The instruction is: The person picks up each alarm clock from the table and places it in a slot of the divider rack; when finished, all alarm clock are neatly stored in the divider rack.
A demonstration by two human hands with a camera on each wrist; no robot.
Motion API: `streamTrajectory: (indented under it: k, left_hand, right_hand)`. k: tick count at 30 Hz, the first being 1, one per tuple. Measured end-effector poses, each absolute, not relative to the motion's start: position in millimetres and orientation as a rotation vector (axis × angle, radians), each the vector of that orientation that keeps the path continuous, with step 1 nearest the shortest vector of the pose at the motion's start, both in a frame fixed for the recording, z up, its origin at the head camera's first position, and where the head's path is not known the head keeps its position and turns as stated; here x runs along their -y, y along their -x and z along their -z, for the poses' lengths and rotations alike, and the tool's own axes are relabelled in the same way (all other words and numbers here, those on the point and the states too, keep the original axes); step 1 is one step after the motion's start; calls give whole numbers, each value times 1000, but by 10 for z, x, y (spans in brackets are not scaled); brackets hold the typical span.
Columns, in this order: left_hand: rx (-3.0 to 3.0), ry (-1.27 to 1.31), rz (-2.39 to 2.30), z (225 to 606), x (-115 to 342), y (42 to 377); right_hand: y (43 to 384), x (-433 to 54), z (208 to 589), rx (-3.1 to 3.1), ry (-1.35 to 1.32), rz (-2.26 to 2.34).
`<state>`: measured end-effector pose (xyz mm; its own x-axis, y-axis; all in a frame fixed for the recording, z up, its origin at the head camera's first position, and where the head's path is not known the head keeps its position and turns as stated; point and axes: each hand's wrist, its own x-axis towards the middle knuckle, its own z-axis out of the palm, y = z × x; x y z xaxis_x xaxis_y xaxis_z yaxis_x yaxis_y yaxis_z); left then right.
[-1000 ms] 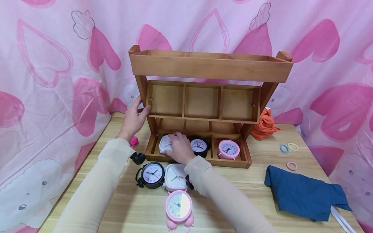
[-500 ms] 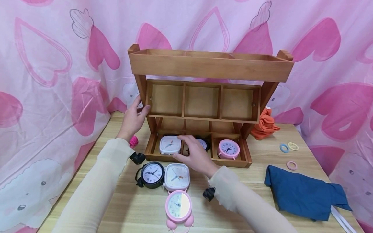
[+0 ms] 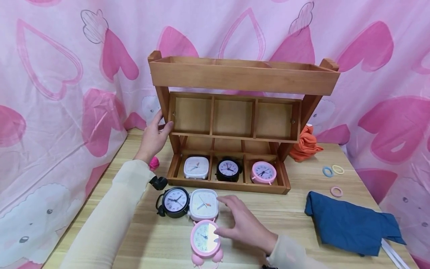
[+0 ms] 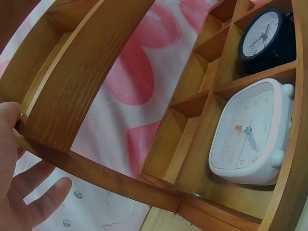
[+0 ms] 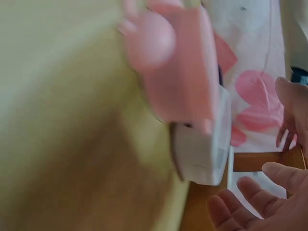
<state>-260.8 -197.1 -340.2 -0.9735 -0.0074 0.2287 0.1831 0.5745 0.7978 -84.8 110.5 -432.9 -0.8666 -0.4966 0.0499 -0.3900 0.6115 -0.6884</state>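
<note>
A tiered wooden rack [image 3: 243, 79] stands on the table. My left hand [image 3: 152, 138] grips its left side, the thumb at the end of the middle tray. In the bottom tray, a white clock [image 3: 196, 167], a black clock [image 3: 228, 169] and a pink clock [image 3: 263, 172] occupy separate compartments from left to right. In front of the rack lie a second black clock [image 3: 175, 200], a second white clock [image 3: 203, 203] and a pink twin-bell alarm clock [image 3: 203, 237], close together. Beside these last two, my right hand [image 3: 248, 224] is spread, holding nothing; its thumb overlaps the pink clock's face.
At the right are a dark blue cloth [image 3: 349, 224], blue [image 3: 327, 171], yellow [image 3: 337, 169] and pink [image 3: 336, 191] rings, and an orange cloth [image 3: 305, 145] behind the rack. A pink yarn ball [image 3: 154, 163] sits near the left forearm. A patterned curtain [image 3: 208, 22] hangs behind.
My right hand has let go of the white clock in the bottom left compartment and moved down and toward me, to the clocks lying in front. The left hand has stayed on the rack.
</note>
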Motion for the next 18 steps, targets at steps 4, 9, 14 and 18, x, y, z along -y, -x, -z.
streamTrajectory:
  k: [4, 9, 14, 18]
  left_hand:
    - [2589, 157, 1323, 3406, 1989, 2609]
    - [2591, 155, 1316, 3404, 1990, 2613]
    - [2601, 149, 1319, 3406, 1982, 2612]
    - [2602, 143, 1330, 3402, 1976, 2609]
  right_hand:
    - [669, -1149, 4443, -2630, 756, 1095]
    - [541, -1126, 4539, -2520, 714, 1094]
    - [492, -1055, 4617, -2437, 658, 1069]
    - [487, -1009, 4652, -2424, 635, 1058]
